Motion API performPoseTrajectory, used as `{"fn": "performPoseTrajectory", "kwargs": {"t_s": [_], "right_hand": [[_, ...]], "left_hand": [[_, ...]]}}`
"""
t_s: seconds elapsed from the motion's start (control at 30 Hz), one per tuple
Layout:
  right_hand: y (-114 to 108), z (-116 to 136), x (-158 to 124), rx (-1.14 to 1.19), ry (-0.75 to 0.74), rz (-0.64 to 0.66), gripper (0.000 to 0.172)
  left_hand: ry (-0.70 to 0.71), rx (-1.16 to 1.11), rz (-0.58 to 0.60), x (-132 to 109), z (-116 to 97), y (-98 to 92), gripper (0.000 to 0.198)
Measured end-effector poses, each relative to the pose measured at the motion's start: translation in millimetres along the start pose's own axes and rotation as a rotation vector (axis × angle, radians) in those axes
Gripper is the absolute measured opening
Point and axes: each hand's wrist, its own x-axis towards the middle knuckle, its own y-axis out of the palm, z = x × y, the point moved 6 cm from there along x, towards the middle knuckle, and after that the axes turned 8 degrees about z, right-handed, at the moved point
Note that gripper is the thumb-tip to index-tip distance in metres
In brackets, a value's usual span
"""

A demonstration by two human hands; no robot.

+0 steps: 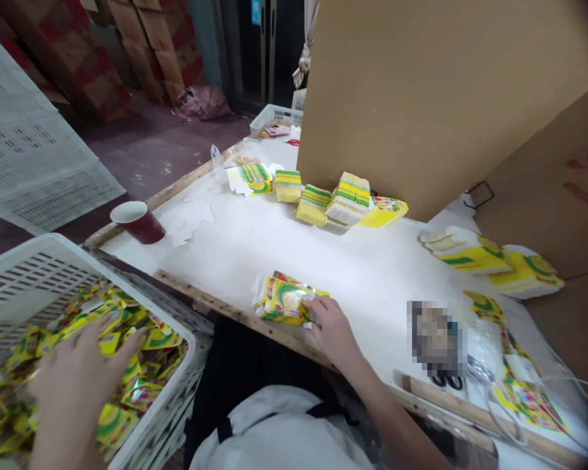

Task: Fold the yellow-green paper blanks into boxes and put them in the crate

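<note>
My left hand hovers over a white plastic basket full of small yellow-and-green packets. Its fingers are spread and slightly blurred, and nothing shows in them. At the table's front edge, my right hand grips the right end of a yellow printed carton lying on the white tabletop. White flaps stick out from the carton's left end. The fingers partly cover its right end, so what lies under them is hidden.
Stacks of folded yellow cartons stand along a large cardboard sheet. A dark red cup is at the left table edge, near paper scraps. More yellow cartons, scissors handles and a cable lie at right.
</note>
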Motion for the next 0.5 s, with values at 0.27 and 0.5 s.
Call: {"fn": "performPoseTrajectory", "kwargs": {"t_s": [0.27, 0.5], "right_hand": [[-0.1, 7.2, -0.8, 0.044, 0.027, -0.003, 0.034], [2.9, 3.3, 0.7, 0.059, 0.110, -0.043, 0.037]], "left_hand": [[0.502, -0.311, 0.066, -14.3, -163.0, 57.0, 0.041], [0.499, -0.387, 0.210, -21.5, -192.5, 79.9, 0.044]]}}
